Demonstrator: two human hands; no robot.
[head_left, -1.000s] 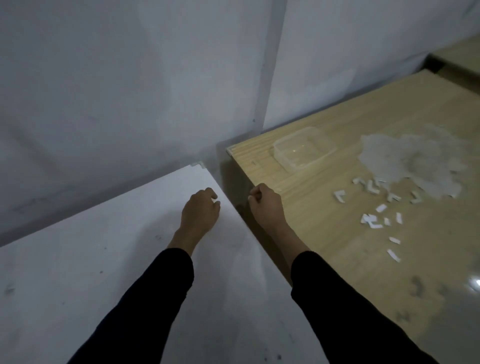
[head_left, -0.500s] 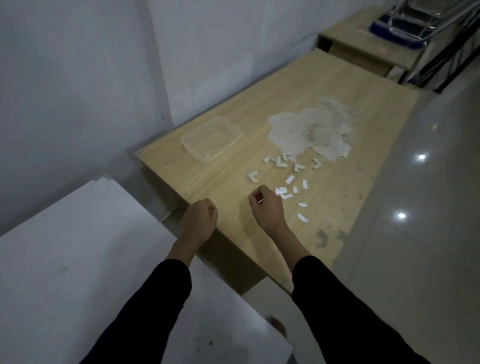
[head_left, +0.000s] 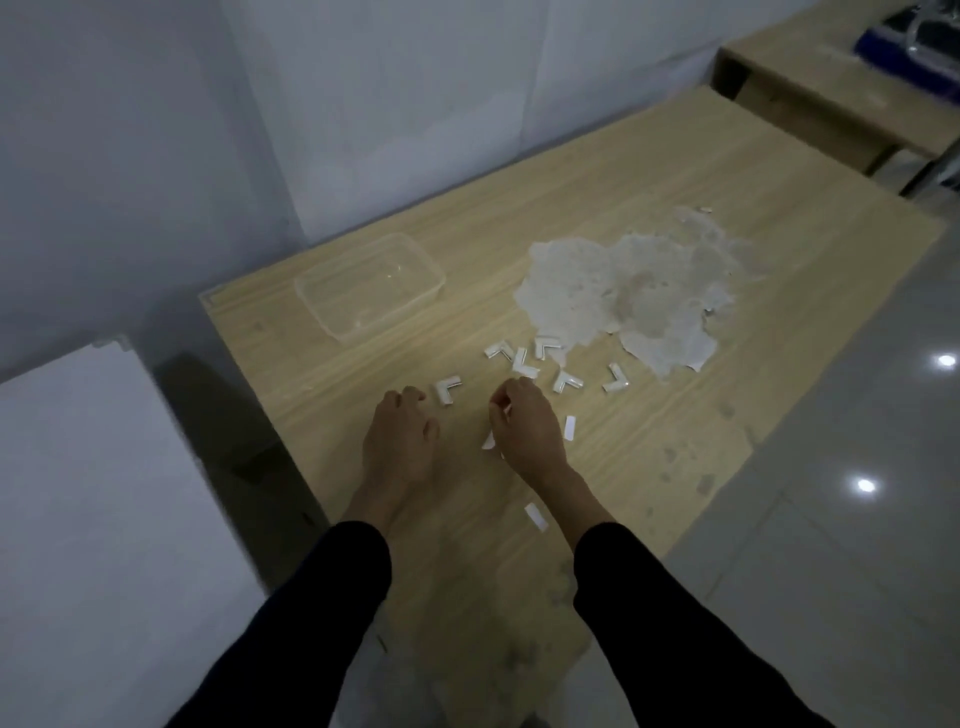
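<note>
Forearms in dark sleeves (head_left: 322, 613) reach forward side by side over the near end of a wooden table (head_left: 649, 493), palms down and wrists almost level. The left hand (head_left: 402, 441) hovers low with its fingers loosely bent and nothing visibly in them, its fingertips just beside a single white L-shaped piece (head_left: 448, 388). The right hand (head_left: 527, 428) is curled tighter, thumb and forefinger drawn together in a pinch on a small white strip (head_left: 489, 441) that sticks out below the thumb side. How much of the strip lies under the palm cannot be told. Just beyond the right knuckles lies a cluster of L-shaped pieces (head_left: 524, 362), some overlapping. Two loose flat strips rest on the wood, one (head_left: 570, 428) just right of the right hand and one (head_left: 536, 517) between the wrists. A clear plastic container (head_left: 371, 291) sits at the far left of the table, near the wall. To its right spreads a pale, ragged patch (head_left: 623, 291) whose material is hard to make out. A white board (head_left: 104, 493) on the left and a second table (head_left: 810, 67) at the upper right are cut off by the frame. The glossy floor (head_left: 857, 571) carries bright light spots.
</note>
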